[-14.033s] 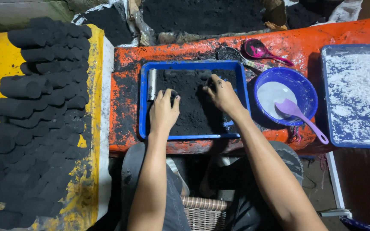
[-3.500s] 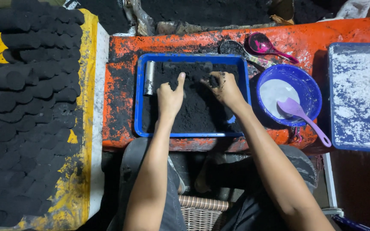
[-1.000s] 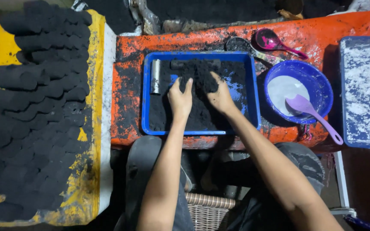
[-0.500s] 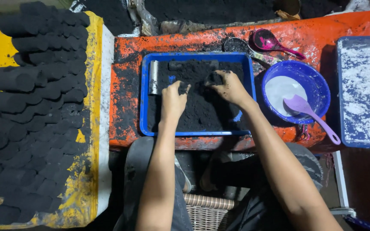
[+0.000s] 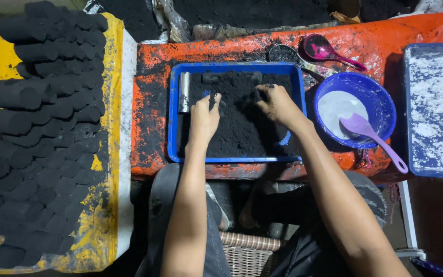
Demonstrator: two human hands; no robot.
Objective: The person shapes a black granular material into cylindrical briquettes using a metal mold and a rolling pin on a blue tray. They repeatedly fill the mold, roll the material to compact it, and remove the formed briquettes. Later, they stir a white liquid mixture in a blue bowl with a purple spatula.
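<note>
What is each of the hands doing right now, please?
Left hand: loosely curled, fingers in the loose black powder in the rectangular blue plastic tray; grip cannot be told.
Right hand: the same.

Matt, crumbly black powder (image 5: 242,128) fills a glossy blue plastic tray (image 5: 173,128) beside a shiny metal tube (image 5: 184,92).

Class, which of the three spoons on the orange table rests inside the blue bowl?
The lilac spoon; the magenta spoon and the soot-covered spoon lie on the table.

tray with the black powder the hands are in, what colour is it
Blue: the tray has a bright blue rim, clearest in the head view.
</note>
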